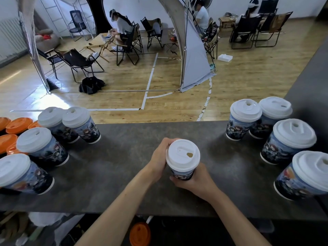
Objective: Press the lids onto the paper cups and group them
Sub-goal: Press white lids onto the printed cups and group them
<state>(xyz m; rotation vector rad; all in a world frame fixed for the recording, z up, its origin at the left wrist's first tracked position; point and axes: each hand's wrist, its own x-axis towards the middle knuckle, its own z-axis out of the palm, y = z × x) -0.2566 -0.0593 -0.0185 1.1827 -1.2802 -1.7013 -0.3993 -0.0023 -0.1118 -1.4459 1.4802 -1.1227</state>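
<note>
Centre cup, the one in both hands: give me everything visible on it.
The held cup looks paper, with dark blue cartoon print; only a short band of wall shows below its lid. The lid is white, plastic-looking, domed, with an oval sip hole showing brown and a tiny vent. The cup is roughly upright over the dark counter. The left hand curls round the lid rim; the right hand wraps the lower wall, hiding the base.

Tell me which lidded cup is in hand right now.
The centre cup: the left hand grips its lid edge and the right hand its body. Four others at left and four at right stand untouched.
</note>
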